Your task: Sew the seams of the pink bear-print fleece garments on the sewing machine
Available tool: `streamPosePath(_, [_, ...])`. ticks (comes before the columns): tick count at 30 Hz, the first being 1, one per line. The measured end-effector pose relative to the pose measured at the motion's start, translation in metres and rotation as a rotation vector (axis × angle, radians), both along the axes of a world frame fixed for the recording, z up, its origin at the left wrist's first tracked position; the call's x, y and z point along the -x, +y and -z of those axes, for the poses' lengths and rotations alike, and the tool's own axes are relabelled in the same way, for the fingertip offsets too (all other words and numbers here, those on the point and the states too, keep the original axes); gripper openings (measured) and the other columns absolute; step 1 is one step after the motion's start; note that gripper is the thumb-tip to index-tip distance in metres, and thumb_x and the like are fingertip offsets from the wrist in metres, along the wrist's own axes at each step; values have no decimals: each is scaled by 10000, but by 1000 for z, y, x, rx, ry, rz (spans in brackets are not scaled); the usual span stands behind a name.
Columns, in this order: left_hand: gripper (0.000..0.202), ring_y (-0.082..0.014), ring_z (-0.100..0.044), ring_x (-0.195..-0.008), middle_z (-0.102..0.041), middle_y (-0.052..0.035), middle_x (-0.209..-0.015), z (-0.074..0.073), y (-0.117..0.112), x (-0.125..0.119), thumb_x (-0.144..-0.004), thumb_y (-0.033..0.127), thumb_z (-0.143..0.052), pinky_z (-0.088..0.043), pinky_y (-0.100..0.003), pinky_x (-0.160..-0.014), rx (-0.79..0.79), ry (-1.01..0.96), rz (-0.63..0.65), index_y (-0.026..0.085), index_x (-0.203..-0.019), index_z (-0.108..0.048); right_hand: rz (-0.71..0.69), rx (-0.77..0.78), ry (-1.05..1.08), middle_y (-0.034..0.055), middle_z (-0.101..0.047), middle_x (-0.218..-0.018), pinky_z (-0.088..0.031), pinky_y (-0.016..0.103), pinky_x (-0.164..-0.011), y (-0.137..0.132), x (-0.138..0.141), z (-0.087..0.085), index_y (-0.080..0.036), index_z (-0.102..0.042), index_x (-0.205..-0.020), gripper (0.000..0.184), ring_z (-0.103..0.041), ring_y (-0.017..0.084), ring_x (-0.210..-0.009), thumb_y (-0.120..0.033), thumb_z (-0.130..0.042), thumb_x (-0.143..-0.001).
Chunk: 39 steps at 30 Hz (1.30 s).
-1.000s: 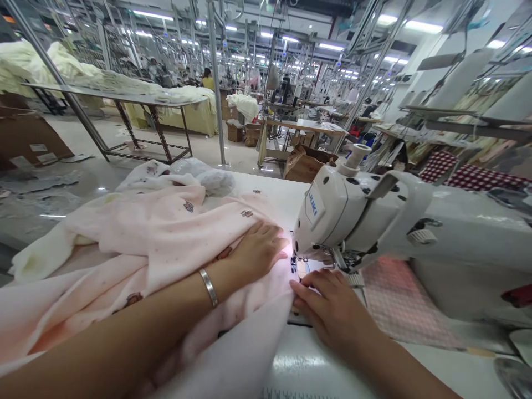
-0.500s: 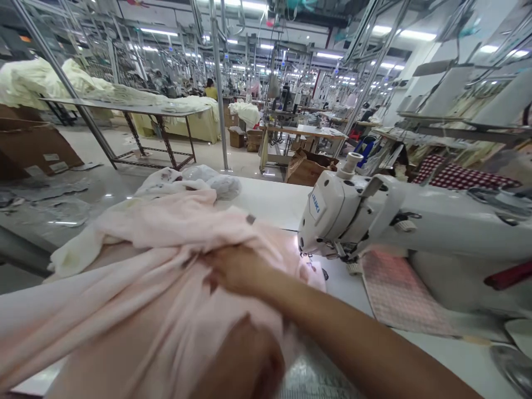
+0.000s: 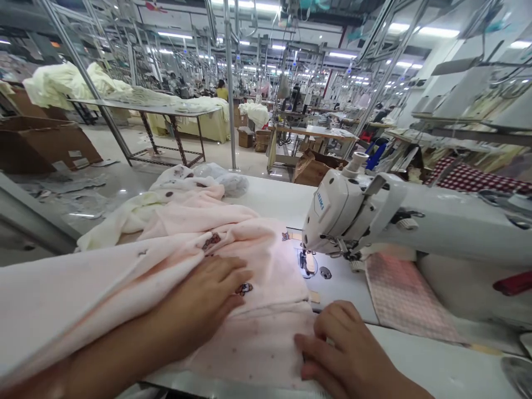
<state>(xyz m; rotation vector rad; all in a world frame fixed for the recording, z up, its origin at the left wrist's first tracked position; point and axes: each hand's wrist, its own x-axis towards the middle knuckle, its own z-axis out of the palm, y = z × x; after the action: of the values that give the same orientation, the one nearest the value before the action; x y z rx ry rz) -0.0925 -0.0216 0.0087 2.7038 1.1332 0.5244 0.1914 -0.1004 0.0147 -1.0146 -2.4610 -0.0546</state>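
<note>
A soft pink fabric (image 3: 257,343) with small printed bears spreads across the sewing machine table, partly bunched up at the left. My left hand (image 3: 208,293) lies palm down on it, fingers extended and a little apart. At the fabric's right edge is my right hand (image 3: 349,349), its fingers bent and closed on the border. The white sewing machine (image 3: 341,210) stands just beyond, its lamp lighting the needle area (image 3: 307,260). The fabric's edge lies to the left of the presser foot, apart from it. A small label-like strip (image 3: 295,236) lies near the needle plate.
A pink checked cloth (image 3: 407,299) lies under the machine arm. Clear plastic (image 3: 226,180) and pale printed fabric rest at the table's far left. Beyond stand a metal post (image 3: 230,111), a table of cream fabric (image 3: 166,102) and cardboard boxes (image 3: 50,144).
My right hand has drawn back from the middle of the fabric to its right edge. My left hand has moved forward onto the fabric, which now lies flatter. The view has shifted slightly left.
</note>
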Motion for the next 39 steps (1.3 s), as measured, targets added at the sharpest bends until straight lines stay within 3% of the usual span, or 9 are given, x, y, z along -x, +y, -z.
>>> streamPosePath(3, [450, -295, -386, -1212, -419, -66, -1362, -3, -2, -31, -837, 363, -558, -303, -472, -999, 39, 145, 73, 268, -1266, -460, -14, 161, -40, 6, -504, -625, -336, 313, -638, 1, -4, -5, -219, -582, -683, 372, -456, 157, -641, -418, -378, -922])
streamPosePath(5, [387, -302, -383, -1197, -426, -81, -1343, -7, -2, -43, -858, 363, -532, -296, -485, -979, 58, 180, 89, 251, -1226, -491, -18, 181, -46, 1, -508, -636, -331, 299, -636, 3, -10, -8, -230, -598, -742, 295, -460, 150, -644, -366, -408, -921])
streamPosePath(12, [131, -224, -496, -808, -573, -38, -831, -29, 12, -93, -840, 292, -549, -370, -382, -742, 66, 213, 156, 188, -803, -621, 84, 254, -225, 18, -525, -781, -309, 317, -662, 23, -11, -4, -260, -535, -1122, 251, -447, 166, -714, -345, -467, -897])
streamPosePath(16, [134, -182, -467, -719, -547, -30, -788, -19, 15, -104, -862, 205, -490, -351, -323, -651, 40, 110, 241, 168, -762, -573, 102, 373, -232, 26, -499, -810, -300, 343, -694, 26, -13, 1, -276, -507, -1164, 300, -436, 180, -762, -412, -429, -909])
streamPosePath(21, [89, -184, -433, -718, -527, -18, -802, 5, 2, -96, -869, 176, -487, -335, -321, -634, -198, 111, 513, 178, -788, -523, 135, 434, -108, 6, -467, -772, -293, 330, -718, 32, -27, 6, -228, -598, -888, 172, -433, 163, -775, -367, -497, -883])
streamPosePath(27, [160, -192, -488, -770, -557, -20, -862, 4, 0, -98, -829, 306, -588, -397, -313, -669, -17, 100, 361, 181, -916, -535, 154, 389, -192, -5, -471, -749, -266, 292, -664, 46, -40, 8, -261, -570, -934, 170, -434, 152, -745, -254, -401, -926])
streamPosePath(32, [66, -194, -470, -652, -533, -28, -751, -3, 0, -114, -817, 228, -544, -370, -334, -574, -169, 195, 350, 173, -781, -552, 194, 361, -186, 9, -516, -752, -250, 291, -636, 50, -43, 11, -189, -521, -789, 192, -459, 156, -735, -286, -413, -915])
streamPosePath(36, [162, -174, -429, -598, -497, -19, -665, 3, 1, -121, -808, 126, -464, -334, -321, -541, -299, 22, 332, 176, -658, -500, 249, 335, -168, 9, -520, -724, -257, 302, -657, 51, -46, 15, -175, -485, -742, 213, -461, 150, -690, -253, -383, -912])
streamPosePath(39, [196, -165, -439, -616, -505, -16, -664, 9, 3, -120, -869, 160, -411, -357, -309, -564, -233, -151, 271, 170, -711, -526, 282, 327, -162, 0, -526, -716, -265, 319, -702, 51, -49, 14, -181, -482, -743, 197, -465, 146, -670, -240, -386, -905])
